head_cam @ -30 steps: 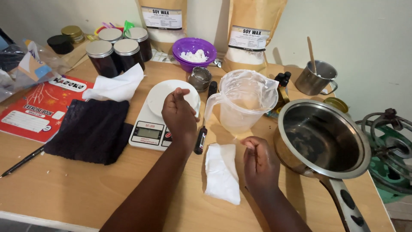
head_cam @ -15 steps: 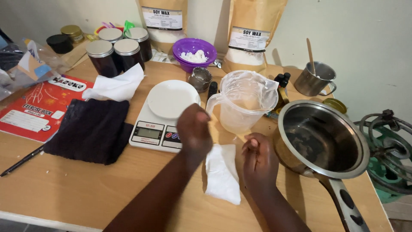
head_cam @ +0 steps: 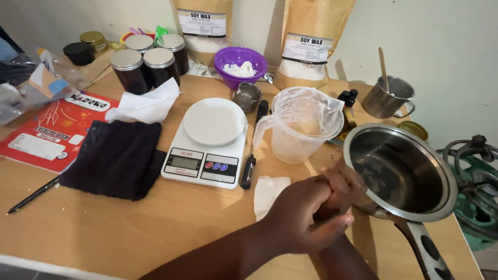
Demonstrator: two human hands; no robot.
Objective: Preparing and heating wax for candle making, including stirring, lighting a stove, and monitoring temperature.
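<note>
Head view: the left hand (head_cam: 301,218), lifted from above the scale (head_cam: 207,148) a second ago, is now clasped over the right hand (head_cam: 342,189), nothing gripped, beside the white tissue (head_cam: 267,192).

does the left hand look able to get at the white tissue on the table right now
Probably yes. The left hand is clasped over the right hand, just right of the white tissue, with nothing between them; it only has to let go first.

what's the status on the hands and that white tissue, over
Left hand wrapped over right hand, both empty. White tissue flat on table, partly under the hands. Steel pan close beside the right hand.
</note>
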